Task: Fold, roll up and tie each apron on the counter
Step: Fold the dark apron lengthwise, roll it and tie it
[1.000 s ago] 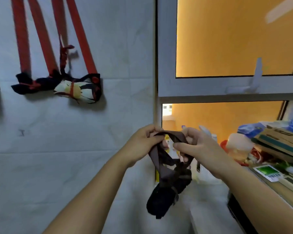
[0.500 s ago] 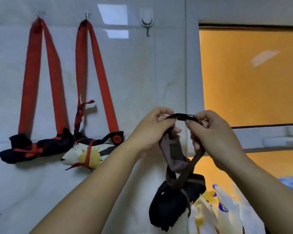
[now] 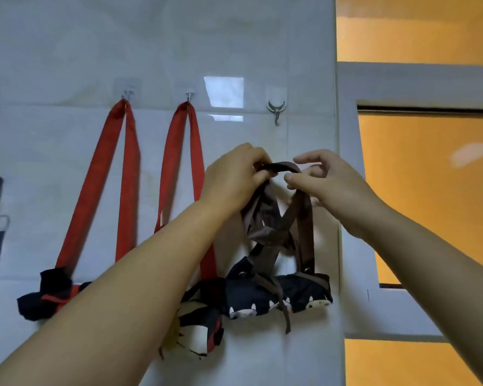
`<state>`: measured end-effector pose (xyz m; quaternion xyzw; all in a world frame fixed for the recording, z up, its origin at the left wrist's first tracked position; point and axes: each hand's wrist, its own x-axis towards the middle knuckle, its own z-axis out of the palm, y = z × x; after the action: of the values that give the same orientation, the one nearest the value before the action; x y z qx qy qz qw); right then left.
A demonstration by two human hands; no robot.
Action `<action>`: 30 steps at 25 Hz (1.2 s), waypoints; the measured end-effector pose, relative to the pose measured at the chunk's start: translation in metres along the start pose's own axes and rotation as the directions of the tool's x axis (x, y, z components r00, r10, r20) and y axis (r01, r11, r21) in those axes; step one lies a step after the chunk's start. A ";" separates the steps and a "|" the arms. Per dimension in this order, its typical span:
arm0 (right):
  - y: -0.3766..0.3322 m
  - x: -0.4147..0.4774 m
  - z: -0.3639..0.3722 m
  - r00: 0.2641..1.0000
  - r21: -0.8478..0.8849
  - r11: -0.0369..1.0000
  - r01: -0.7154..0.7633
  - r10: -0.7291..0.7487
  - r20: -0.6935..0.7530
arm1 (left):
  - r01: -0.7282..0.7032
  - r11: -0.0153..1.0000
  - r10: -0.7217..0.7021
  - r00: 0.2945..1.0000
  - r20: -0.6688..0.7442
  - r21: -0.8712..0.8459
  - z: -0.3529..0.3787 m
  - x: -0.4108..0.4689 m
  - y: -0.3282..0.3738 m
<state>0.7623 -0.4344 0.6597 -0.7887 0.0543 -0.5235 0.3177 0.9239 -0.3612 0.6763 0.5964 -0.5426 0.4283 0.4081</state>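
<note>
The left hand (image 3: 234,176) and right hand (image 3: 328,185) both hold the top of the brown strap (image 3: 279,166). The left pinches it in curled fingers. The right curls round it, thumb under and forefinger over.

Below the grip the strap crosses itself and runs down to the rolled dark apron (image 3: 279,298), which is tied with a brown band and hangs against the tiled wall (image 3: 67,51).

Straight above the grip is a metal hook (image 3: 276,110), apart from the loop, with tile showing between them.

Left of the grip, two hooks (image 3: 188,96) carry red straps (image 3: 124,174). Each strap has a rolled bundle at its foot. The near bundle (image 3: 204,330) lies just beside the dark apron, partly hidden by the left forearm (image 3: 140,274). The far bundle (image 3: 51,298) hangs well apart.

Right of the grip, near the right hand, stands the grey window frame (image 3: 348,176).
</note>
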 end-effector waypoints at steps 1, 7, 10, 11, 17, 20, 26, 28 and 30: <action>-0.001 0.005 0.002 0.999 -0.003 0.999 0.038 -0.038 0.028 | 0.052 0.996 -0.051 0.999 0.012 -0.078 0.000 0.004 -0.005; -0.009 0.043 0.014 0.936 -0.250 0.914 0.320 -0.346 -0.068 | 0.250 0.899 -0.294 0.953 -0.073 -0.358 -0.008 0.038 -0.008; -0.014 0.064 0.017 0.880 -0.294 0.872 0.391 -0.448 -0.156 | 0.226 0.970 -0.241 0.928 -0.284 -0.086 -0.012 0.053 0.002; -0.016 0.070 0.017 0.866 -0.302 0.864 0.402 -0.466 -0.181 | 0.199 0.980 -0.190 0.925 -0.330 -0.007 -0.011 0.057 0.004; -0.021 0.104 0.013 0.841 -0.355 0.870 0.342 -0.452 -0.297 | 0.181 0.983 -0.157 0.929 -0.336 0.041 -0.007 0.089 0.001; -0.019 0.114 0.009 0.843 -0.419 0.873 0.249 -0.408 -0.350 | 0.071 0.996 -0.047 0.936 -0.348 0.055 -0.005 0.093 -0.002; -0.014 0.115 0.017 0.819 -0.603 0.794 0.079 -0.396 -0.415 | -0.054 0.995 0.078 0.943 -0.324 0.083 0.000 0.089 -0.006; -0.005 0.105 0.025 0.815 -0.703 0.710 0.046 -0.434 -0.384 | -0.132 0.979 0.172 0.941 -0.290 0.153 0.005 0.078 -0.011; 0.009 0.090 0.036 0.805 -0.766 0.639 0.069 -0.489 -0.336 | -0.154 0.965 0.212 0.936 -0.282 0.212 0.007 0.065 -0.014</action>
<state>0.8356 -0.4636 0.7168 -0.6757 0.2105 -0.6936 -0.1343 0.9413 -0.3862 0.7362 0.5061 -0.4844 0.5997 0.3868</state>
